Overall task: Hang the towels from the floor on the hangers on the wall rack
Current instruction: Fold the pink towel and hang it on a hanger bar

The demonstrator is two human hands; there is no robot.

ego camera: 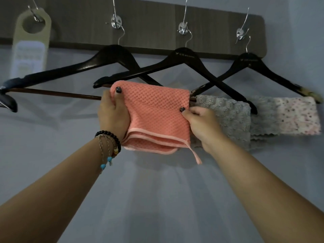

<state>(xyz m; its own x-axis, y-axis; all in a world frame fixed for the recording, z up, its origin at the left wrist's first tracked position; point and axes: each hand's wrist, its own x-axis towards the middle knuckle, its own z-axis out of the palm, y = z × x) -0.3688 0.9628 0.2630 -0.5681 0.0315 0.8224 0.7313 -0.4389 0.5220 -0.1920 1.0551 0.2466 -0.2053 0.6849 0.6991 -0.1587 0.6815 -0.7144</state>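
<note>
Overhead, dark wall rack [157,20] on pale blue-grey wall [157,190]; hangers [112,55] hooked.

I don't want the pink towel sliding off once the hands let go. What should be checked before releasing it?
1. Pink towel is folded over the bar of the left hanger: ok; its upper fold sits at bar height and both layers hang down.
2. Both halves hang evenly: cannot tell; the back layer is hidden.
3. Left hand and right hand grip the towel's side edges: ok.
4. Hanger hook sits on its wall hook: ok.
5. Towel clear of the grey towel: not ok; its right edge meets or overlaps it.
6. Hanger level: not ok; the bar slopes down to the right.
</note>
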